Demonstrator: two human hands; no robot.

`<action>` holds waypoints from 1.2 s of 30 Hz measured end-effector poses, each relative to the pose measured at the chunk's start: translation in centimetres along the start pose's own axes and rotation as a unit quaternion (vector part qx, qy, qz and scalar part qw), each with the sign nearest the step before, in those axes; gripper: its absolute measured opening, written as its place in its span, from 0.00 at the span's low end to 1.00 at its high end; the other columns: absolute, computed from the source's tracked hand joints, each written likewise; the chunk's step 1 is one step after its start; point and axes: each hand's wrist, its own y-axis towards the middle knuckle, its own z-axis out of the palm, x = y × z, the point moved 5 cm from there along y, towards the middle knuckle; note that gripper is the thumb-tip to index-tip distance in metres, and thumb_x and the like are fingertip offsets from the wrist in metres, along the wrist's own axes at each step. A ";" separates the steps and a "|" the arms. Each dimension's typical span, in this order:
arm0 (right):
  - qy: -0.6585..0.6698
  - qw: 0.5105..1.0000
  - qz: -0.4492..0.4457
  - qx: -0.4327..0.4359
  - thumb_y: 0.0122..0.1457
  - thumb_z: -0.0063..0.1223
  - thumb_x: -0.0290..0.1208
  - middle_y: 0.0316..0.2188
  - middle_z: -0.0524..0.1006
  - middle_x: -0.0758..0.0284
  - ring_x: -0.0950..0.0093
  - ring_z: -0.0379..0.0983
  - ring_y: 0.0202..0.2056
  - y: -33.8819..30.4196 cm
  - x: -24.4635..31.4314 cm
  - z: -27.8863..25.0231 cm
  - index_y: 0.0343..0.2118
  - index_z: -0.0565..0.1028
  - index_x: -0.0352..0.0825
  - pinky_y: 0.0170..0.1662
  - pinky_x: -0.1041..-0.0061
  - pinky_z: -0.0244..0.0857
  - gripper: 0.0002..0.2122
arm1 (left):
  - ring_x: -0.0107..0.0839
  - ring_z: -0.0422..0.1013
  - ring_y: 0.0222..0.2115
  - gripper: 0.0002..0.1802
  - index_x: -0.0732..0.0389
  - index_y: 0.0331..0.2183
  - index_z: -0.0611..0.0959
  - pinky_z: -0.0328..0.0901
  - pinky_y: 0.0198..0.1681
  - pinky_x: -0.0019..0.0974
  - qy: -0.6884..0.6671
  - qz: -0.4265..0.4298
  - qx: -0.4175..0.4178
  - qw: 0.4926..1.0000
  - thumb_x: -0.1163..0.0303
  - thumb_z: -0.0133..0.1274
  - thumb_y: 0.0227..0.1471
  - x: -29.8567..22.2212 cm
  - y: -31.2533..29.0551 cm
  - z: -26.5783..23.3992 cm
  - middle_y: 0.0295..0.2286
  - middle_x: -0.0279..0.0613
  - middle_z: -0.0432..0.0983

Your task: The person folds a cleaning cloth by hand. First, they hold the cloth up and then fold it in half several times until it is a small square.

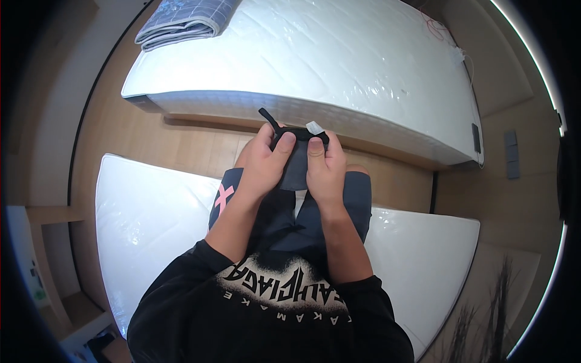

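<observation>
In the head view, our two hands meet in front of our body, over the lap and between the knees. The left hand (266,162) grasps the upper left part of a dark grey fabric piece (293,168), its thumb laid along the dark edge (296,134); the right hand (327,169) grips the upper right part the same way. The fingers behind the cloth are mostly hidden, so we cannot tell exactly how they are curled. The fabric hangs below the thumbs, just above our dark shorts (356,202). A black strap (268,117) sticks up past the left hand, and a white tag (315,128) stands up beside the right.

To handle this well, we would judge a light, even pinch best: thumbs level, both sides pulled equally, so that the soft edge neither twists nor bunches. The strap should lie clear of our left grip and the tag clear of our right thumb, since either could get caught in a fold. Working low over the lap seems sensible, as a slip would land there.

Beyond our hands lies a shiny white mattress (302,57) with a folded blue checked quilt (181,23) at its far left.
</observation>
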 end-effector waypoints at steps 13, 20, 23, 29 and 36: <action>-0.052 0.997 0.043 0.034 0.65 0.50 0.42 0.23 0.76 0.63 0.77 0.72 0.26 0.4 -0.3 -0.5 0.42 0.74 0.28 0.33 0.76 0.67 0.17 | 0.21 0.68 0.31 0.14 0.65 0.38 0.76 0.65 0.35 0.26 -0.046 0.022 -0.028 0.998 0.62 0.52 0.61 0.3 0.5 -0.3 0.29 0.34 0.74; -0.089 0.971 0.174 0.136 0.66 0.46 0.48 0.15 0.70 0.65 0.76 0.68 0.18 0.0 -2.4 -1.2 0.25 0.71 0.27 0.25 0.72 0.62 0.24 | 0.23 0.69 0.34 0.15 0.65 0.42 0.74 0.66 0.39 0.29 -0.139 -0.057 -0.053 0.987 0.62 0.52 0.60 0.8 1.0 -0.1 0.34 0.38 0.74; -0.081 0.980 0.151 0.103 0.65 0.47 0.49 0.14 0.68 0.65 0.79 0.65 0.19 0.3 -2.2 -1.7 0.23 0.70 0.27 0.25 0.73 0.61 0.25 | 0.25 0.70 0.37 0.20 0.66 0.45 0.71 0.67 0.43 0.31 -0.107 -0.080 0.018 0.991 0.62 0.55 0.58 1.5 0.0 0.4 0.38 0.40 0.74; -0.056 0.976 0.179 0.110 0.63 0.53 0.48 0.16 0.69 0.69 0.83 0.62 0.22 0.6 -3.1 -3.0 0.23 0.70 0.28 0.25 0.77 0.59 0.23 | 0.26 0.71 0.40 0.26 0.68 0.50 0.67 0.67 0.44 0.30 -0.160 -0.074 0.098 0.979 0.69 0.59 0.54 1.2 0.0 1.3 0.41 0.44 0.74; 0.115 0.978 0.132 0.111 0.62 0.52 0.34 0.35 0.72 0.68 0.82 0.68 0.33 0.5 0.2 -1.2 0.40 0.68 0.32 0.35 0.83 0.65 0.11 | 0.25 0.70 0.36 0.27 0.66 0.52 0.66 0.67 0.39 0.28 -0.273 -0.142 0.083 0.948 0.70 0.58 0.55 1.0 -0.8 1.7 0.38 0.41 0.73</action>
